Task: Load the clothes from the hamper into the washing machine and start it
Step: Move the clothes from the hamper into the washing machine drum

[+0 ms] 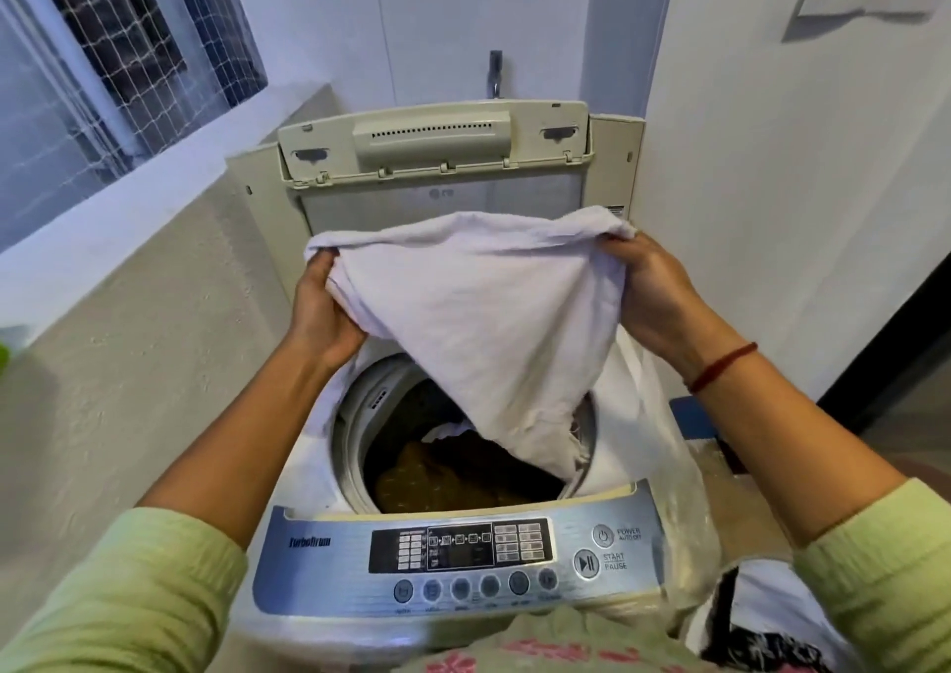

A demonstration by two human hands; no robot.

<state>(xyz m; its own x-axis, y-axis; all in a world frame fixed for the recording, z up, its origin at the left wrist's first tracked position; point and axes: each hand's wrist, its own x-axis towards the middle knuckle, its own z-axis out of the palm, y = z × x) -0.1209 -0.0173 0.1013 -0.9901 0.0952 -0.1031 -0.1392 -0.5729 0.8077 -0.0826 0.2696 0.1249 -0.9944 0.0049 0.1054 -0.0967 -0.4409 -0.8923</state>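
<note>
A top-loading washing machine (319, 559) stands in front of me with its lid (437, 142) folded up at the back. Over the open drum (355, 415) I hold a large white cloth (473, 322) spread between both hands. My left hand (321, 307) grips its left upper edge, my right hand (653, 291) its right upper corner. The cloth's lower tip hangs into the drum. Brown patterned clothes (442, 477) lie at the drum's bottom. A control panel (463, 549) with a start/pause button (586, 563) faces me.
A white wall stands right of the machine, a tiled ledge and netted window (103, 70) on the left. A tap (495, 73) sits on the wall behind. A bag with black-and-white fabric (756, 621) is at lower right, beside the machine.
</note>
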